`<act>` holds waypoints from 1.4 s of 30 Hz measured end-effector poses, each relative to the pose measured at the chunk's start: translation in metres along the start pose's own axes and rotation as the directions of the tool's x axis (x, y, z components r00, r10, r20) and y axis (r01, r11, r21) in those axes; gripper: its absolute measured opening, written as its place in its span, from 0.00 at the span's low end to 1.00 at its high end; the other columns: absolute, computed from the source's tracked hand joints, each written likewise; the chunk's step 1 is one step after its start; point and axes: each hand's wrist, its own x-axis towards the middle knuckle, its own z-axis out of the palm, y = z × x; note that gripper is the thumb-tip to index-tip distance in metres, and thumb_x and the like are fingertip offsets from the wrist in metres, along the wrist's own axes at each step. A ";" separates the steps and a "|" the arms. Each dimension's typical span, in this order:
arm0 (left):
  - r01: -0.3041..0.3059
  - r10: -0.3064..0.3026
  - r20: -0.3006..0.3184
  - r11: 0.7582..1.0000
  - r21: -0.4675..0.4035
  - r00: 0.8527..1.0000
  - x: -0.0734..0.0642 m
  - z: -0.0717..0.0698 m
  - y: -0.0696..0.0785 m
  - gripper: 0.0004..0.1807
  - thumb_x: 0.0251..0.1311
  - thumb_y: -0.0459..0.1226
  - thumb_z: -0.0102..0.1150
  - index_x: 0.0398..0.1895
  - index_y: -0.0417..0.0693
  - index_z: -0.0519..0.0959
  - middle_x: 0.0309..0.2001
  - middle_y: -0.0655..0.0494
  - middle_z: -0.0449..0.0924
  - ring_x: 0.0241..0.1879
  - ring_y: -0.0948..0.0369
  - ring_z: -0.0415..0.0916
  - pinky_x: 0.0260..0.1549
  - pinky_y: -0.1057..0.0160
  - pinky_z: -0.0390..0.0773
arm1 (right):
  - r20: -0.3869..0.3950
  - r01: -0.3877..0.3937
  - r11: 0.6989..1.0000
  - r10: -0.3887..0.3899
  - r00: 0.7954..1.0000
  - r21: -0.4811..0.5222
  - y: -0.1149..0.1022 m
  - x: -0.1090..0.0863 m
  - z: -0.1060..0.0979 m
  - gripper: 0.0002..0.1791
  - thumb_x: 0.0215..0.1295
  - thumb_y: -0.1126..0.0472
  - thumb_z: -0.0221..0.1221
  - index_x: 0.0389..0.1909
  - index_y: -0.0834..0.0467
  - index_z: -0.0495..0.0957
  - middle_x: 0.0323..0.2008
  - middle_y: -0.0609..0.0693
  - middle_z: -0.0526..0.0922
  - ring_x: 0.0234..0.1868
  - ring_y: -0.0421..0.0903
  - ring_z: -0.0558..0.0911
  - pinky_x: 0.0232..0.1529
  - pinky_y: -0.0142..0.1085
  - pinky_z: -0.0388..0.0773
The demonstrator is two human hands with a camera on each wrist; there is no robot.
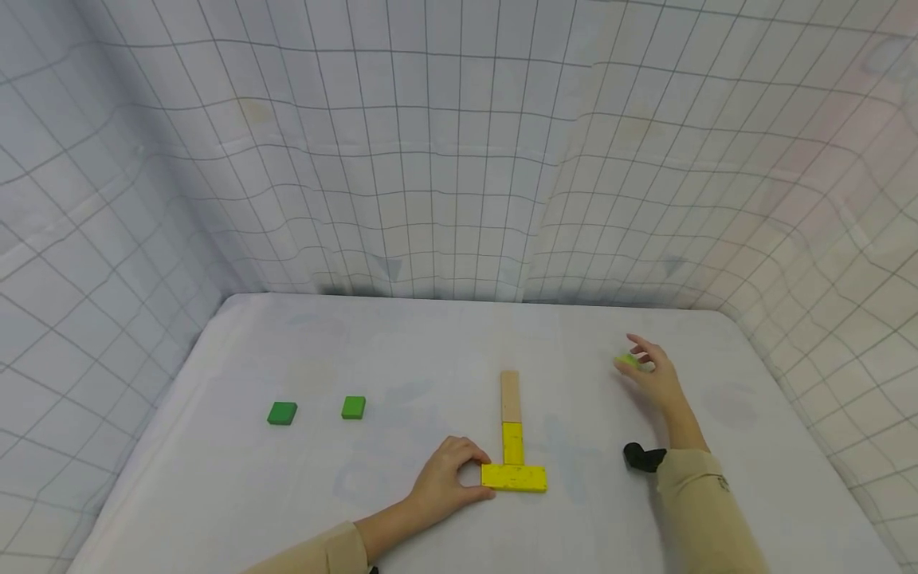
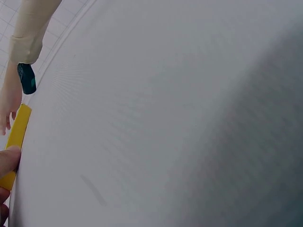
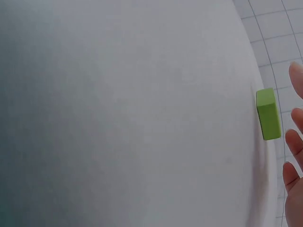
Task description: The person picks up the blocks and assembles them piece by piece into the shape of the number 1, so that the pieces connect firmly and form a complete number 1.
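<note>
My left hand (image 1: 446,481) pinches the left end of a long yellow block (image 1: 513,478) lying crosswise on the table. Its thumb (image 2: 9,161) presses along the block's side in the left wrist view. A second yellow block (image 1: 512,443) runs away from the middle of that one, and a plain wooden block (image 1: 510,396) continues the line, forming an upside-down T. At the far right, my right hand (image 1: 656,377) is spread around a light green block (image 1: 628,360). In the right wrist view a gap shows between its fingers (image 3: 294,142) and the green block (image 3: 268,116).
On the left of the white-covered table (image 1: 430,343) lie a dark green block (image 1: 282,413) and a brighter green block (image 1: 354,407). A black wrist device (image 1: 643,458) sits at the right cuff. Grid-patterned white cloth (image 1: 459,159) hangs behind and on both sides.
</note>
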 end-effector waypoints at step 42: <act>0.040 -0.040 0.030 0.999 -0.005 0.999 0.001 -0.002 0.003 0.18 0.39 0.45 0.73 0.36 0.54 0.79 0.35 0.68 0.74 0.40 0.67 0.67 0.42 0.67 0.71 | 0.065 -0.131 0.990 0.134 0.989 -0.048 0.020 -0.006 -0.002 0.32 0.59 0.54 0.60 0.61 0.66 0.64 0.55 0.66 0.66 0.52 0.59 0.66 0.51 0.51 0.63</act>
